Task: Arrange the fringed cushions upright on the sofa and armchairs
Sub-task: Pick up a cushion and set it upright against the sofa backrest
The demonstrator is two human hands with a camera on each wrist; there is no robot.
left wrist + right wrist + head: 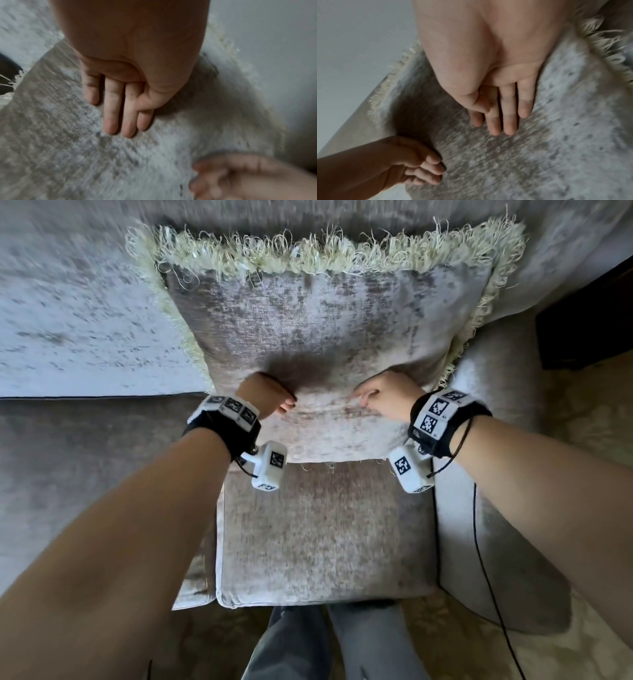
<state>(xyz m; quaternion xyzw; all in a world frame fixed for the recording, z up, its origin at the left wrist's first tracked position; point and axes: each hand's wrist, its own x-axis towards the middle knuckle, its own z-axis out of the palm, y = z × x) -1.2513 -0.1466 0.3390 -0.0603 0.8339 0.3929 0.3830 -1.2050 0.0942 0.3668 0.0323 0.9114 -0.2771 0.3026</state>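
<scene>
A grey velvet cushion [325, 330] with a cream fringe [308, 251] stands leaning against the backrest, its lower edge on the seat. My left hand [270, 398] presses into its lower front face and dents the fabric. My right hand [383, 400] presses beside it, near the cushion's right side. The left wrist view shows the left hand [120, 115] with straight fingers lying flat on the cushion [85, 155]. In the right wrist view the right hand [501, 115] lies flat on the cushion [556, 135] the same way. Neither hand grips anything.
The seat cushion [325, 535] lies in front of me, with a padded armrest [496, 508] on its right. More grey upholstery [85, 320] spreads to the left. Dark furniture [589, 320] stands at the far right. A black cable [486, 577] hangs over the armrest.
</scene>
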